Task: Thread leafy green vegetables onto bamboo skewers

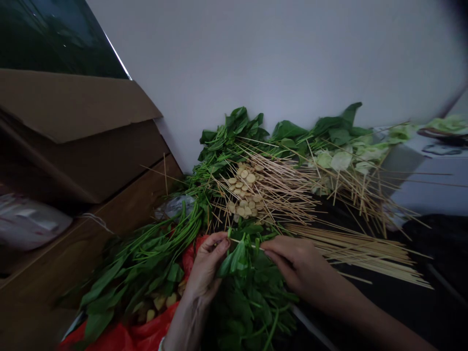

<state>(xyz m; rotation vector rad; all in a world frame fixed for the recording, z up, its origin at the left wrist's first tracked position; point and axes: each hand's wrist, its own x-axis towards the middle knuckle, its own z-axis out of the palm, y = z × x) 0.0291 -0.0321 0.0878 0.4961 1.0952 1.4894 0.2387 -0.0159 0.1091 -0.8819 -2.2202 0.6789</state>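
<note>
left hand [206, 265]: fingers narrow, pinching bamboo skewer [246, 243] | right hand [298, 258]: fingers narrow, hold unclear in dim light | leafy greens [248, 297] at 6 o'clock | threaded skewers [281, 195] at 12 o'clock | bare skewers [358, 251] at 3 o'clock

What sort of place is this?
Probably a makeshift food-prep corner, maybe for a grill stall. Loose bamboo skewers, bunches of leafy greens and round food slices are piled together, with a cardboard box alongside.
</note>
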